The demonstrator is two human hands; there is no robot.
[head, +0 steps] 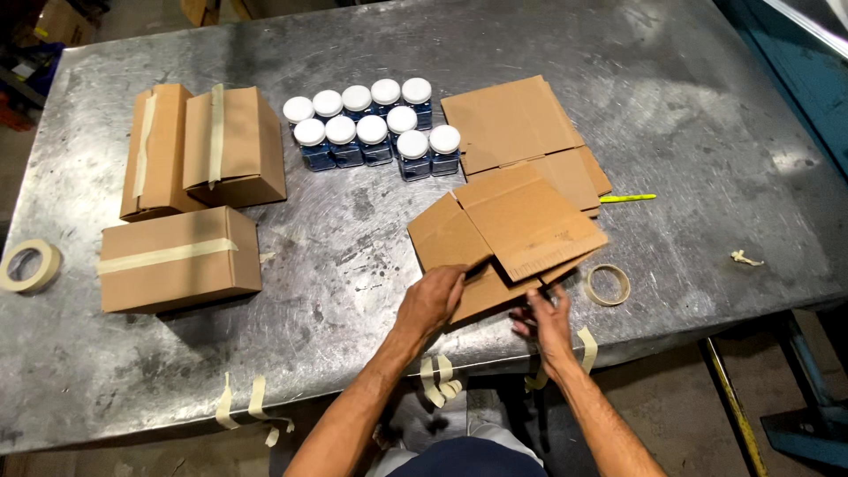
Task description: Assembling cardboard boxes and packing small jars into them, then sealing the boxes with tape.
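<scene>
A flattened brown cardboard box (512,230) lies near the front edge of the metal table (371,230), its flaps spread. My left hand (431,299) grips its near-left flap from above. My right hand (546,320) holds the box's near edge at the right, fingers curled under the cardboard. A small roll of masking tape (609,284) lies just right of my right hand.
Three taped-up cardboard boxes (181,258) stand at the left. Several white-capped jars (371,128) of blue contents are grouped at the back centre. More flat cardboard (521,124) lies behind, beside a yellow marker (627,198). A larger tape roll (30,265) sits far left. Tape strips (256,402) hang off the front edge.
</scene>
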